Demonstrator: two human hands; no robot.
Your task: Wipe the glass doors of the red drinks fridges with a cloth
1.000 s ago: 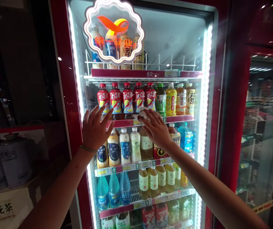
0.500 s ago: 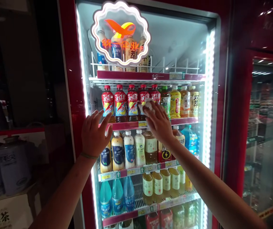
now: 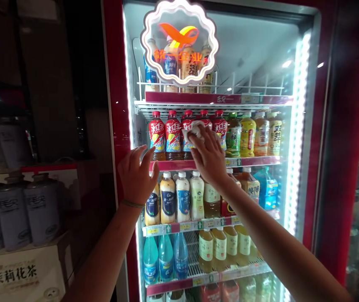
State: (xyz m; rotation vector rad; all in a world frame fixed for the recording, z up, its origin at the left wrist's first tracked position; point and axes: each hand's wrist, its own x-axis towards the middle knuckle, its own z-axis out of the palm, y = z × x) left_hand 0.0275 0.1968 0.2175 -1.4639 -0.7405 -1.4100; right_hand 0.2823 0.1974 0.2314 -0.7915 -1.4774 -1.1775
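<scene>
My right hand (image 3: 210,155) presses a crumpled white cloth (image 3: 194,128) against the glass door (image 3: 254,50) of a lit drinks fridge, in front of the row of red-capped bottles (image 3: 173,132). The fingers lie over the cloth, so part of it is hidden. My left hand (image 3: 138,174) is raised at the door's left side with fingers spread and nothing held. Whether its fingertips touch the glass I cannot tell. A thin band (image 3: 132,204) circles the left wrist.
A glowing scalloped sign (image 3: 179,42) hangs on the upper door. Behind the glass, shelves (image 3: 179,226) carry several drinks. Grey canisters (image 3: 41,207) and a printed box (image 3: 25,272) stand at the left. A dark red frame (image 3: 116,84) edges the fridge.
The view has turned left, so the fridge sits farther right. Relative to the bottles, my right hand has slid left with the cloth. My left hand remains spread near the door's left edge.
</scene>
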